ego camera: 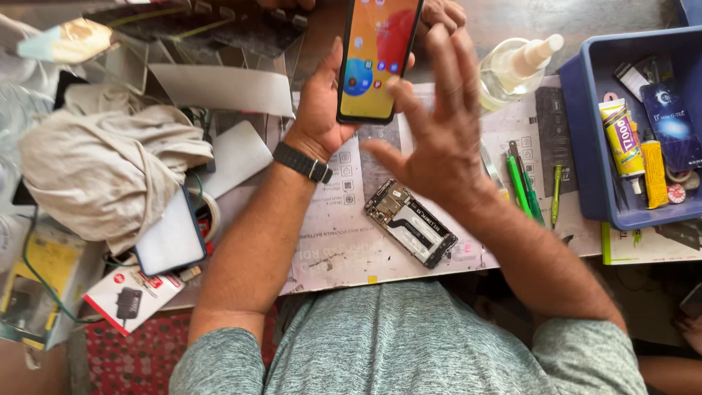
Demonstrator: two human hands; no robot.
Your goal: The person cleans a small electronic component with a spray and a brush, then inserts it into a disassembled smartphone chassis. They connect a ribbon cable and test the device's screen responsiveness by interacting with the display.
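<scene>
My left hand [318, 110] holds a smartphone [376, 55] upright above the work mat, its lit screen orange and red with small icons. A dark watch sits on that wrist. My right hand [439, 128] hovers just right of the phone with fingers spread, its index fingertip touching the phone's right edge. It grips nothing. Below both hands an opened phone body [411, 223] with bare circuitry lies tilted on the white printed mat [336, 249].
A blue bin [596, 183] at right holds glue tubes and small packages. Green-handled tools [525, 189] lie beside it, a clear squeeze bottle [512, 66] behind. At left sit a crumpled beige cloth [110, 161], a face-down phone [170, 238] and a small charger box [130, 298].
</scene>
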